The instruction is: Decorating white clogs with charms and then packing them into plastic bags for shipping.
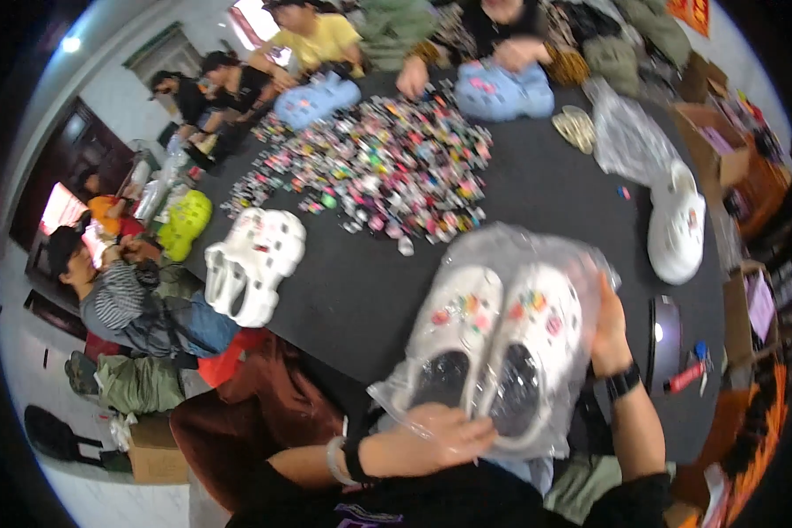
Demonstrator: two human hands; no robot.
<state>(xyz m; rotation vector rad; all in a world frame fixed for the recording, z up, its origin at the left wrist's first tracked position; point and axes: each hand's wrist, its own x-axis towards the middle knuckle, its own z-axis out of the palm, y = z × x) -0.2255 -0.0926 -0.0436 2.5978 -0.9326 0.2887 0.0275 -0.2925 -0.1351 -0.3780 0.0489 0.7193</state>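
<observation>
The right hand, in the lower right of the frame, holds the side of one clear plastic bag; its grip is fairly wide, the palm against the film beside a clog's toe end. The left hand, at the lower centre, has a narrower grip, its fingers bent over the bag's near edge by the heels; the thumb's exact place I cannot tell. Inside, side by side with toes toward the top, lie two white clogs with colourful charms on their uppers.

On the dark table, one large heap of loose charms fills the upper centre, too many to count. Two groups of light-blue clogs stand along its far side. One group of white holed clogs sits left of centre, and more white footwear at the right, near one loose plastic bag. One black phone lies at the lower right.
</observation>
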